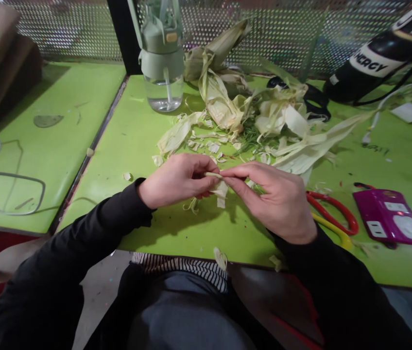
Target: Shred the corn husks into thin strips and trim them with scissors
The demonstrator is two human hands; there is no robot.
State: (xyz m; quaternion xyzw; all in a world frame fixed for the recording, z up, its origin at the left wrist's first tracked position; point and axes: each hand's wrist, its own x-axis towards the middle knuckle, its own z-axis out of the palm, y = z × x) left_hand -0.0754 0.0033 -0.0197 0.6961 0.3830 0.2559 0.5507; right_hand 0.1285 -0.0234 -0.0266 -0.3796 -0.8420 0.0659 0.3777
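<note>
My left hand and my right hand meet over the green table, both pinched on a small pale strip of corn husk. The strip's ends hang down between the fingers, just above the tabletop. Behind my hands lies a heap of torn corn husks and small scraps. Both arms wear black sleeves.
A pale green water bottle stands at the back. Red and yellow scissors and a magenta power strip lie to the right. A black bottle lies at the back right. A grey cable loops over the left table.
</note>
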